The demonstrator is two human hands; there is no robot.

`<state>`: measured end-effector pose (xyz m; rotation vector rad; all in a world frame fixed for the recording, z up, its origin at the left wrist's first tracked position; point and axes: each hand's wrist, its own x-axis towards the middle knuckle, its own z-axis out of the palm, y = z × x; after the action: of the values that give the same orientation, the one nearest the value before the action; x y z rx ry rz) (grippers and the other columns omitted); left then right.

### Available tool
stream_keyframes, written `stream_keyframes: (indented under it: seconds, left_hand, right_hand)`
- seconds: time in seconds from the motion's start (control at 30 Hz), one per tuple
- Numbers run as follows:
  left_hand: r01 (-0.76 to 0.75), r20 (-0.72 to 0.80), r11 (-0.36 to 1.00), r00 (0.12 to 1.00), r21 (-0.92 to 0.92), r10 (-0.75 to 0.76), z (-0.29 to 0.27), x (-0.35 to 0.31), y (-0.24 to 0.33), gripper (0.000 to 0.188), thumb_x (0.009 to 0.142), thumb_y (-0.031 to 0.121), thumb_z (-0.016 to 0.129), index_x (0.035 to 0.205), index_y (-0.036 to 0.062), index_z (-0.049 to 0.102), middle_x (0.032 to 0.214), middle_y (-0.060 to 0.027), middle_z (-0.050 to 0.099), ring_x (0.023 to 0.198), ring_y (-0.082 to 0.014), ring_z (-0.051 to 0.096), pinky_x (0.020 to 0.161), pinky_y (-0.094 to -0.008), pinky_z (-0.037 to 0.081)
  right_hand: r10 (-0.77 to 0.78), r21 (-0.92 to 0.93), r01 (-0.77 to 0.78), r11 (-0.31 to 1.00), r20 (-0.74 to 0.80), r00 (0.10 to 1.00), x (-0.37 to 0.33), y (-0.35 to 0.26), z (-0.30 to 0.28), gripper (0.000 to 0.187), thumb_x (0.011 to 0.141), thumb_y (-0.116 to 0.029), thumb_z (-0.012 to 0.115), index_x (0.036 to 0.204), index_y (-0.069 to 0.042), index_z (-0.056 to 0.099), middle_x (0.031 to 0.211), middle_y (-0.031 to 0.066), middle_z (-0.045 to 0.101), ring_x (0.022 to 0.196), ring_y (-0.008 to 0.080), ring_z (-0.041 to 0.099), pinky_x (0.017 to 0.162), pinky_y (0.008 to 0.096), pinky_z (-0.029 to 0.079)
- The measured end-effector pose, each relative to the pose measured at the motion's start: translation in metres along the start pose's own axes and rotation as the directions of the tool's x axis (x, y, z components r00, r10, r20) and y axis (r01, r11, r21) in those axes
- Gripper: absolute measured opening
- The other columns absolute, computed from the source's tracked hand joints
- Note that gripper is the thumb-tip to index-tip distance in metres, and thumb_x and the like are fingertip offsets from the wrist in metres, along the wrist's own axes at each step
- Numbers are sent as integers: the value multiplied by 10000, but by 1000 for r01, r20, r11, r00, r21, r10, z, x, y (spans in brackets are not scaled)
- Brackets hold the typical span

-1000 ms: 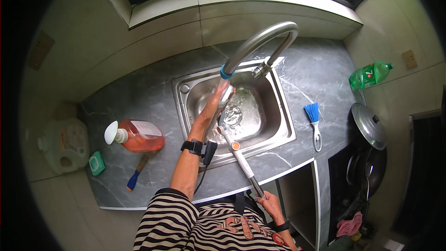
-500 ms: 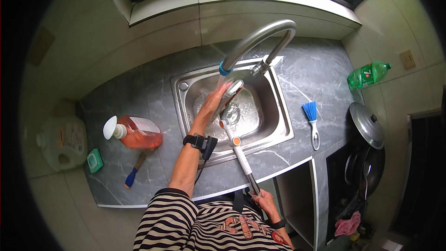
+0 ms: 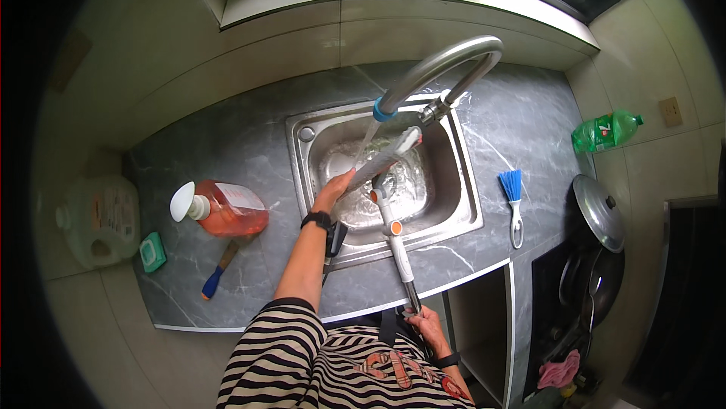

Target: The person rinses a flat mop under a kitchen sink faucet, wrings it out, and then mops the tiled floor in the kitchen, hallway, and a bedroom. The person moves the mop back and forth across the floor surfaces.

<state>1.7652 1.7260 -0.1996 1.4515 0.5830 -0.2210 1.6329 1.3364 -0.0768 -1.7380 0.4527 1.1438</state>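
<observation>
A flat mop slants across the sink (image 3: 470,195), its long grey head (image 3: 386,159) held over the basin. My left hand (image 3: 333,189) grips the near-left end of that head, fingers partly hidden behind it. From the tall curved faucet (image 3: 446,57), a stream of water falls beside the head into the basin, where water ripples. The mop's white handle (image 3: 399,256), with orange round parts, leads back over the counter's front edge to a metal pole. My right hand (image 3: 428,326) is closed around that pole close to my body.
Left of the sink are a pump bottle of red liquid (image 3: 236,211), a blue-handled scraper (image 3: 215,279), a green pack (image 3: 153,252) and a large jug (image 3: 106,220). A blue brush (image 3: 513,201), green bottle (image 3: 606,132) and pan lid (image 3: 597,212) lie to the right.
My left hand has slid down and left to the end of the mop head, which now shows its long grey side more fully under the faucet. The right hand keeps its hold.
</observation>
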Motion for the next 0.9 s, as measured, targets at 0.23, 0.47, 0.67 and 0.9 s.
stream_keyframes:
  seconds: [0.23, 0.47, 0.67, 0.9]
  left_hand:
    - [-415, -61, 910, 908, 4, 414, 40, -22, 130, 556, 970, 451, 368, 1327, 39, 474, 1332, -113, 503, 1235, -227, 461, 1054, -314, 306]
    - [-450, 46, 889, 893, 88, 447, 64, -26, 140, 493, 1004, 341, 290, 1350, 16, 424, 1351, -144, 481, 1281, -245, 422, 1069, -307, 308]
    - [-280, 38, 958, 958, -67, 283, 29, 22, 31, 602, 952, 463, 365, 1353, 20, 435, 1402, -111, 440, 1295, -220, 404, 1082, -297, 268]
    - [129, 16, 990, 992, -48, -129, 8, 2, 5, 759, 874, 608, 437, 1351, 17, 437, 1407, -137, 411, 1290, -241, 377, 1049, -278, 275]
  right_hand:
    - [-103, -128, 87, 988, -129, 986, 3, 4, -1, 259, 736, -43, 625, 991, -43, 671, 578, -75, 469, 481, 36, 387, 446, 213, 297]
    - [-18, -94, 9, 996, -97, 995, 2, -8, -8, 259, 728, -33, 624, 984, -40, 664, 564, -69, 441, 469, 44, 385, 435, 215, 296]
    - [17, -63, -14, 998, 38, 999, -2, -11, -15, 296, 717, -13, 627, 1013, -3, 625, 566, -58, 436, 463, 55, 388, 426, 228, 295]
    - [75, 39, -80, 996, 121, 990, -1, -16, -18, 335, 705, 0, 635, 1038, 5, 598, 570, -50, 428, 470, 65, 381, 455, 224, 306]
